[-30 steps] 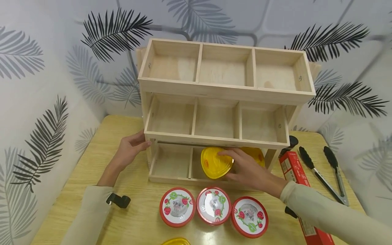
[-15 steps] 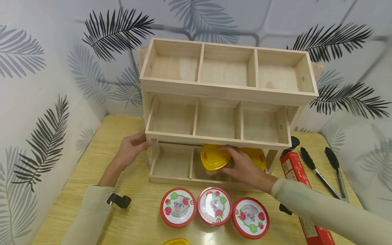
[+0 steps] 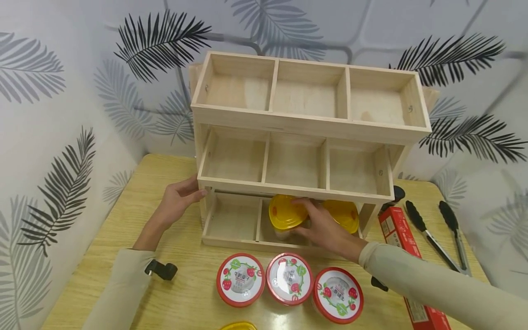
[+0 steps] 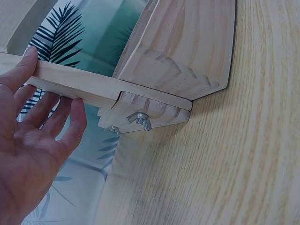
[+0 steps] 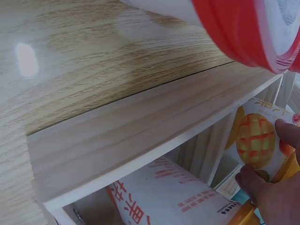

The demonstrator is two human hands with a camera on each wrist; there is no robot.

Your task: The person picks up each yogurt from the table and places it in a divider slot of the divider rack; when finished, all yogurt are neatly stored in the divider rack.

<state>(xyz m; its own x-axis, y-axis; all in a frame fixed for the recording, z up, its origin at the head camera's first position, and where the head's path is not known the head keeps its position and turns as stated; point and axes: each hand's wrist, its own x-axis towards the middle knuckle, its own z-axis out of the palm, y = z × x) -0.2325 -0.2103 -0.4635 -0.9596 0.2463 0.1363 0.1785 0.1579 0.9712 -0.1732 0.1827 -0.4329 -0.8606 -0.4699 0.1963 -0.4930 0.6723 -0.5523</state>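
My left hand [image 3: 175, 204] grips the left upright post of a three-tier wooden shelf [image 3: 293, 187]. In the left wrist view, thumb and fingers lie on opposite sides of that post [image 4: 75, 83]. My right hand [image 3: 326, 229] holds a white tub with a yellow lid [image 3: 285, 213] in the bottom tier's middle compartment. An orange checkered mango picture shows on this tub [image 5: 255, 140] in the right wrist view. Another yellow-lidded tub [image 3: 340, 214] is in the right compartment, partly behind my right hand; its white side [image 5: 173, 197] bears red lettering.
Several red-rimmed tubs, one with a strawberry-patterned lid [image 3: 240, 279], stand before the shelf. A yellow lid [image 3: 239, 326] shows at the bottom edge. On the right lie a long red box [image 3: 400, 233] and black-tipped tongs [image 3: 437, 250]. A patterned wall surrounds the table [image 3: 111, 233].
My right hand has moved the yellow-lidded tub back and down into the middle compartment, and its lid now tilts less toward the camera. My left hand stays on the post.
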